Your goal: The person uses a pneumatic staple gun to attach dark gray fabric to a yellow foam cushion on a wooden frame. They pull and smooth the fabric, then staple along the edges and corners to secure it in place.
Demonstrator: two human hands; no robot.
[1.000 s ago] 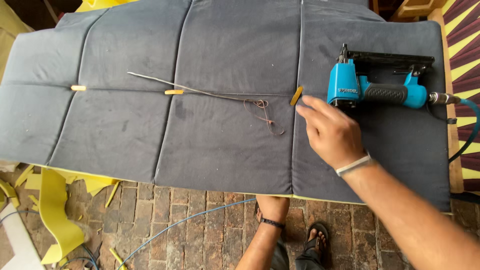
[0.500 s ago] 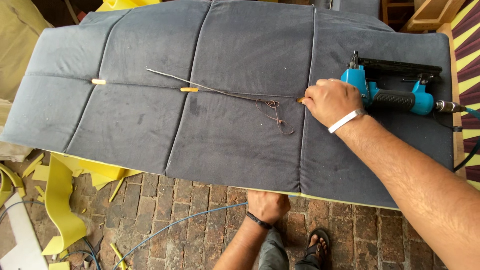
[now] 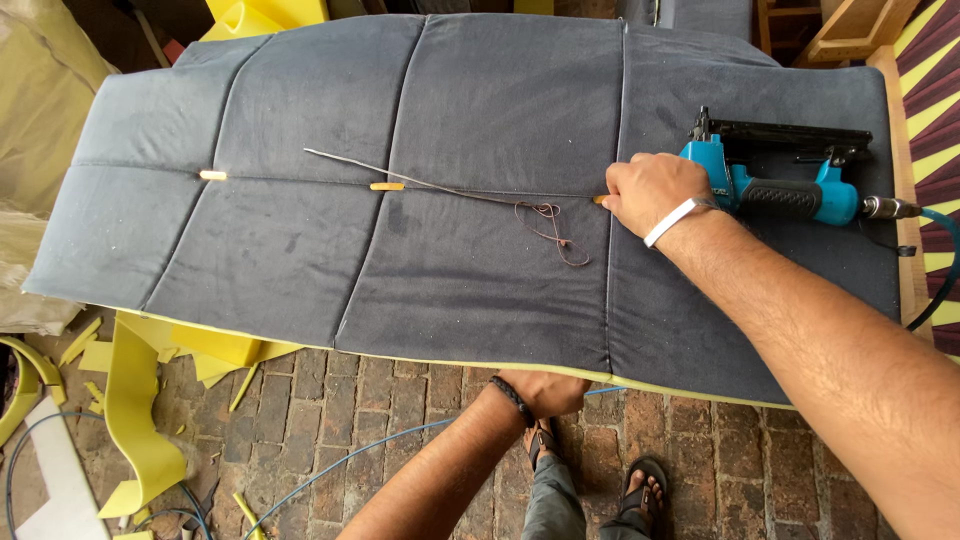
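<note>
Peg [image 3: 599, 199], small and yellow, sits on cushion [image 3: 480, 250] seam, pinched in right hand [image 3: 650, 190] grip. Thread [image 3: 545, 215] trails left from it. Left hand [image 3: 545, 392] closed on cushion's near edge from below. Blue staple gun [image 3: 790, 180] lies just right.

single view only: head-worn camera, above standing person, looking steeply down and forward. grey quilted cushion panel [image 3: 470, 200] fills upper two thirds, near edge at waist, far edge cut off by top of frame. brick floor [image 3: 400, 420] and sandalled feet [image 3: 640, 490] at bottom. right hand [image 3: 650, 192] mid-frame at arm's length; left hand [image 3: 545, 390] close under near edge. no second view to overlap.
</note>
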